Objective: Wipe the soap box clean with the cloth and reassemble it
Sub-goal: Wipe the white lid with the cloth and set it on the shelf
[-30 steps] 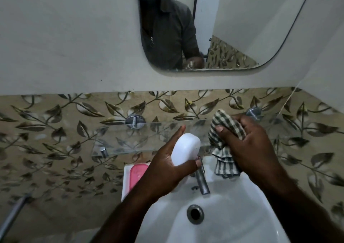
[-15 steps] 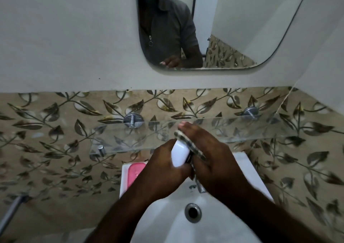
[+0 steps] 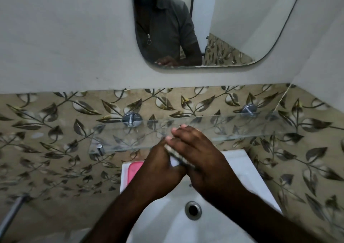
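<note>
- Over the sink (image 3: 251,177), our two hands meet just short of the glass shelf (image 3: 242,127), beyond the drain (image 3: 193,210).
- Our left hand (image 3: 160,170) is wrapped round the white half (image 3: 174,162) of the box. Only a thin sliver of white shows between the hands, and the back of the hand hides its fingers.
- Our right hand (image 3: 201,161) lies flat with its fingers straight and close together, pointing up and left toward the shelf. It presses the cloth (image 3: 176,154) against the white half. Of the cloth we see just a checked strip at the edge of the palm.
- We judge this to be mid-wipe, with the cloth sandwiched between the right palm and the white half.
- A pink piece (image 3: 134,170) rests on the sink's left rim, just left of the left hand and partly hidden behind that wrist. We take it for the box's other half, though too little shows to be sure.
- Its long axis runs away from us, toward the wall.
- The coming move turns on this: the pink piece lies left of and below the white half, on the left hand's side, with the right hand farther off.
- The left hand is nearer and already holds the white half, so we would expect it to carry that half the short way left. It would then need turning until its long axis lines up with the pink piece.
- Reassembly is not yet begun.
</note>
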The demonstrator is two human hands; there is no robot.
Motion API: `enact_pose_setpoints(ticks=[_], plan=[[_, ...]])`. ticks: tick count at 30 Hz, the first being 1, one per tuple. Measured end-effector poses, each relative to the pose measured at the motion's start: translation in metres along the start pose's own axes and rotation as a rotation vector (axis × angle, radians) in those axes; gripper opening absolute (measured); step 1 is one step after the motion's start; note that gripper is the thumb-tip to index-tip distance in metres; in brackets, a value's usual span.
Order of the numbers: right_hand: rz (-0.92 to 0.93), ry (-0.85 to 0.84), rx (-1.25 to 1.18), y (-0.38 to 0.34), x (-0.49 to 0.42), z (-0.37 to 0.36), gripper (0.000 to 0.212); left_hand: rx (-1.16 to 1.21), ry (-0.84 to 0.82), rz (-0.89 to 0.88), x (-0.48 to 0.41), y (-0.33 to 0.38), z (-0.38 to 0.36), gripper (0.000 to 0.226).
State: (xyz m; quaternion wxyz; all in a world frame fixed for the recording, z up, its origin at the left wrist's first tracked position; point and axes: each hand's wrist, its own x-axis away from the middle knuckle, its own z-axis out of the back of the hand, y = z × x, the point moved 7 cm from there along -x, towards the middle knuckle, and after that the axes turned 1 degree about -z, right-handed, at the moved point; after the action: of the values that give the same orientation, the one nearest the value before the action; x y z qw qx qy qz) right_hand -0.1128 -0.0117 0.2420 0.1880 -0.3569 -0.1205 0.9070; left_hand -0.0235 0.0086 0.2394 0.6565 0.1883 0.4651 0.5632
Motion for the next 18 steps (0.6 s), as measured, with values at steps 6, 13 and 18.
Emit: enact_pose_setpoints(ticks=[6, 13, 18], plan=[[-0.008, -0.014, 0.139, -0.009, 0.004, -0.004, 0.058, -0.228, 0.005, -0.110, 0.006, 0.006, -0.005, 0.039], [-0.201, -0.002, -0.125, 0.023, -0.002, 0.013, 0.063, -0.111, -0.003, 0.008, 0.007, -0.002, -0.007, 0.053], [0.163, -0.137, 0.180, -0.023, 0.007, -0.015, 0.057, -0.235, -0.163, -0.062, 0.010, -0.007, -0.016, 0.045]])
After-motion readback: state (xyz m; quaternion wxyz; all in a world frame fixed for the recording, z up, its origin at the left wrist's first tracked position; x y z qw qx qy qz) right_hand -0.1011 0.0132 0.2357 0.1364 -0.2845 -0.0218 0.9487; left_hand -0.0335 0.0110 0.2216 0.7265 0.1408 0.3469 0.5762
